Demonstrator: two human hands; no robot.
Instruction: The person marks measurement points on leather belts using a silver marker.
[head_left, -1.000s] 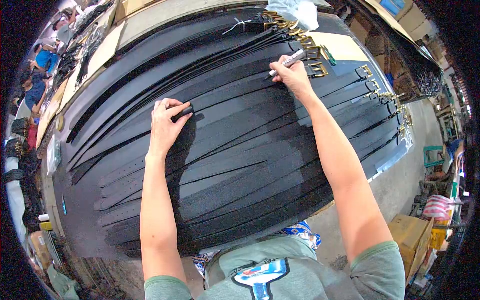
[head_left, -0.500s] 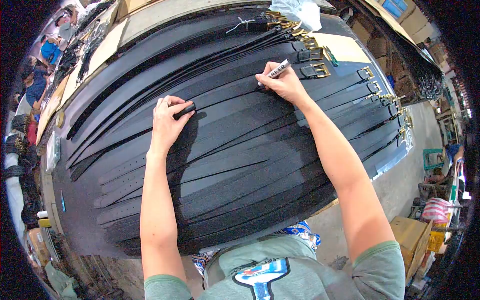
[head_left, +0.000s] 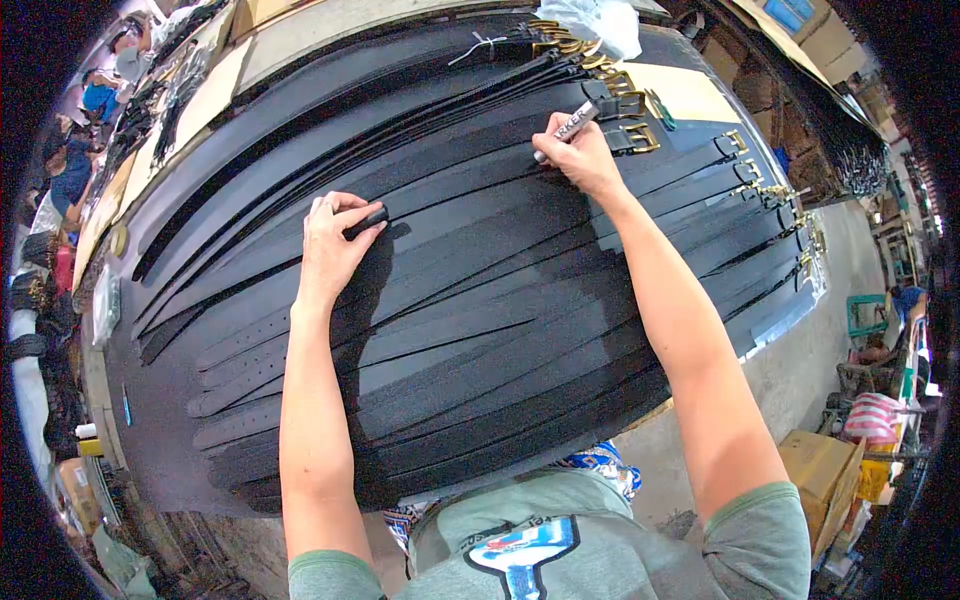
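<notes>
My right hand (head_left: 582,160) is closed around a silver marker (head_left: 574,124) with dark lettering. The marker's lower tip meets the edge of a black belt (head_left: 455,185), not far from its gold-coloured buckle (head_left: 640,138). Farther left on the belts, my left hand (head_left: 330,245) pinches a short black cylinder, which looks like the marker cap (head_left: 366,222). Many black belts lie side by side across the table, buckles toward the right; those nearer me show punched holes at their left ends. My right fingers hide part of the marker.
Behind the buckles lie green-handled snips (head_left: 661,112) beside a cream sheet (head_left: 690,92) and a clear plastic bag (head_left: 600,28). A tied bundle of belts (head_left: 400,85) runs along the far side. A cardboard box (head_left: 820,480) stands on the floor at right. People sit at far left.
My right hand has slid a little to the right along the belt's edge with the marker, toward the buckle. The left hand stays almost where it was.
</notes>
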